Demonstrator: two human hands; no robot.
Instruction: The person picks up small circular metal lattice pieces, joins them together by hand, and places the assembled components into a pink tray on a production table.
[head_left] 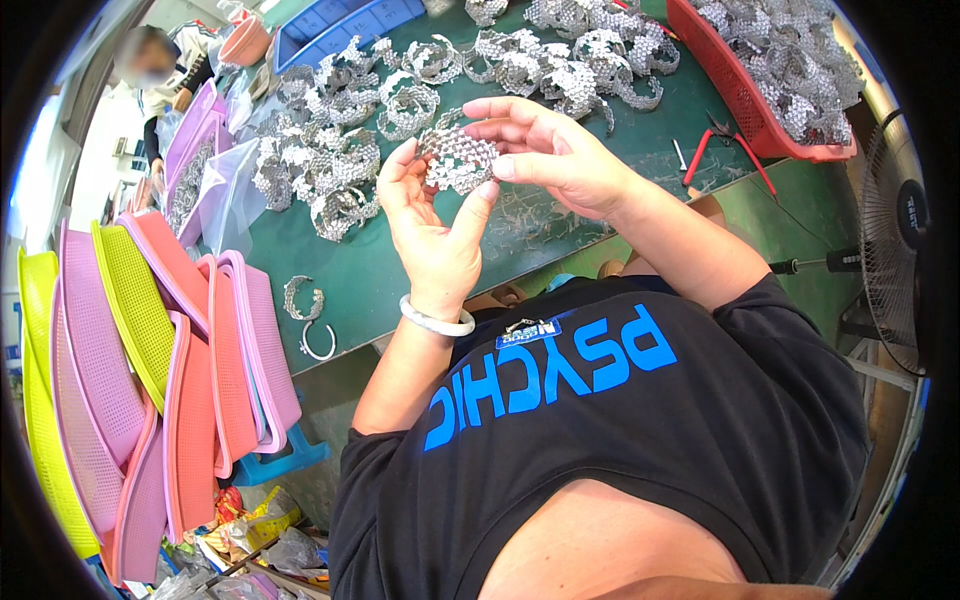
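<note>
The left hand [435,245] and the right hand [560,160] together hold a silver openwork bracelet [460,165] above the green desk [385,275], both thumbs at its right side. Similar bracelets [575,75] lie heaped beyond it (one loose bracelet [291,298] sits apart, just beside a thin pale ring [332,342], near the desk's left end). Red-handled pliers [697,160] lie near a red basket [738,102] filled with more silver pieces [785,65].

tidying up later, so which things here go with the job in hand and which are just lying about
Likely the job:
- bracelet, in left hand and right hand
- loose bracelets
- red basket of similar pieces

Seemingly just about:
- pliers, untouched, perhaps a job tool
- stacked baskets
- fan
</note>
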